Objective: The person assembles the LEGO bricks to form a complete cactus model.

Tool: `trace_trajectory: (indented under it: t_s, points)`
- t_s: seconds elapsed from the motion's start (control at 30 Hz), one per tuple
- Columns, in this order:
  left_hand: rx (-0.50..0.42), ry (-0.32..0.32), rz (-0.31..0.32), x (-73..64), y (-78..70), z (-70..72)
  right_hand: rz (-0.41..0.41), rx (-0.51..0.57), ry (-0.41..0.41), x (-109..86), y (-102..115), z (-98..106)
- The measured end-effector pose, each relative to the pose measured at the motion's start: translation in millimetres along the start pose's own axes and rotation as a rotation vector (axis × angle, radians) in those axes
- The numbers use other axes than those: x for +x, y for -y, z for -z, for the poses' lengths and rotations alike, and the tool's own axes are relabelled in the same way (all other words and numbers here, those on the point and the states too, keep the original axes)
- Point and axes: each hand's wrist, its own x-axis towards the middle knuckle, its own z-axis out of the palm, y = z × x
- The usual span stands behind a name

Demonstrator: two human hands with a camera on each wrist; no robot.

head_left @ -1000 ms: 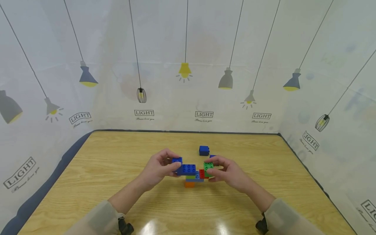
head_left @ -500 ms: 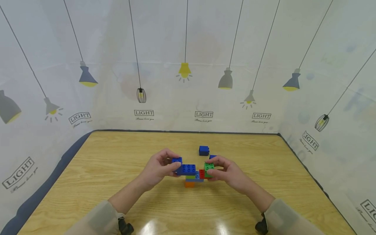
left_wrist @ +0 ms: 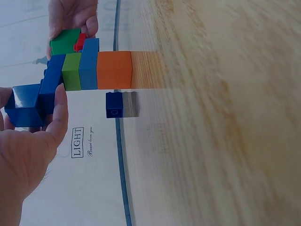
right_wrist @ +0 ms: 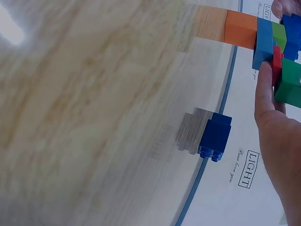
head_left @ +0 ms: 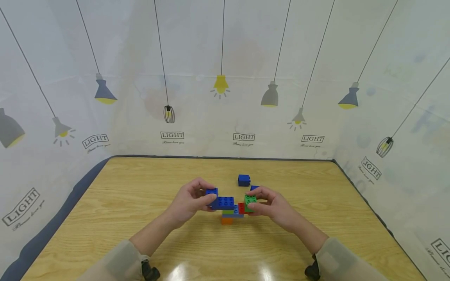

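A stepped build of toy building bricks stands between the hands. Its base is an orange brick (left_wrist: 114, 69), topped by a light blue brick (left_wrist: 89, 66). Above that, a lime green brick (left_wrist: 72, 72) carries a long dark blue brick (head_left: 225, 201), and a red brick (head_left: 241, 208) sits to the right. My left hand (head_left: 190, 203) pinches a dark blue brick (left_wrist: 27, 106) at the upper left end, one finger along the long brick's underside. The right hand (head_left: 275, 206) grips a green brick (head_left: 250, 200) over the red one, a fingertip under the red brick's side.
Behind the build, a loose dark blue brick (head_left: 244, 180) lies on the wooden table (head_left: 147, 175). Another blue brick (head_left: 254, 187) is partly hidden behind the right hand. A lamp-patterned cloth (head_left: 197, 117) surrounds the table's back and sides.
The green brick has shifted very slightly to the right, and the right hand's lower fingers have drawn in under it. The left hand and the rest of the build look unmoved.
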Motion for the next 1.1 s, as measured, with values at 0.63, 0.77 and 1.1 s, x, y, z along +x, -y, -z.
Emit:
trace_trajectory:
  t_s: [0.63,0.77,1.1]
  points:
    - [0.001,0.004,0.008,-2.0,-2.8,-1.9,0.017,0.001,0.026,1.2,2.1,1.7]
    - [0.005,0.003,0.011,-2.5,-3.4,-2.4,0.014,0.011,0.029,1.2,3.0,1.7]
    - [0.008,0.003,0.007,-1.9,-2.5,-2.0,0.005,0.01,0.019,0.9,4.1,-0.2]
